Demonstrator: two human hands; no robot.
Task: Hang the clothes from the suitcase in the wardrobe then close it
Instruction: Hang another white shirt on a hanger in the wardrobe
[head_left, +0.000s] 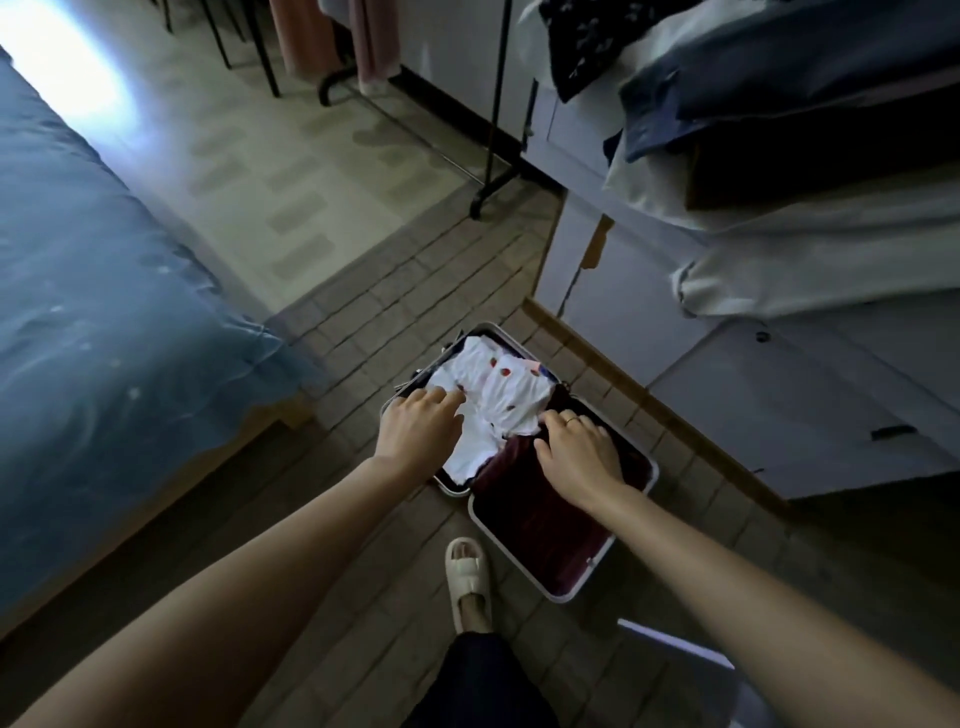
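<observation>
An open suitcase (597, 571) with a silver rim and dark red lining lies on the tiled floor. A white garment with small red prints (498, 384) fills its far half. My left hand (415, 426) rests on the garment's left side, fingers bent into the cloth. My right hand (576, 452), with a ring, grips the garment's right edge where it meets the red lining. The near half of the suitcase shows only lining.
A bed with a blue cover (104, 312) runs along the left. A black clothes rack (493, 156) stands at the back. Pale cabinets (779, 405) with stacked folded bedding (805, 130) stand at the right. My slippered foot (467, 577) is beside the suitcase.
</observation>
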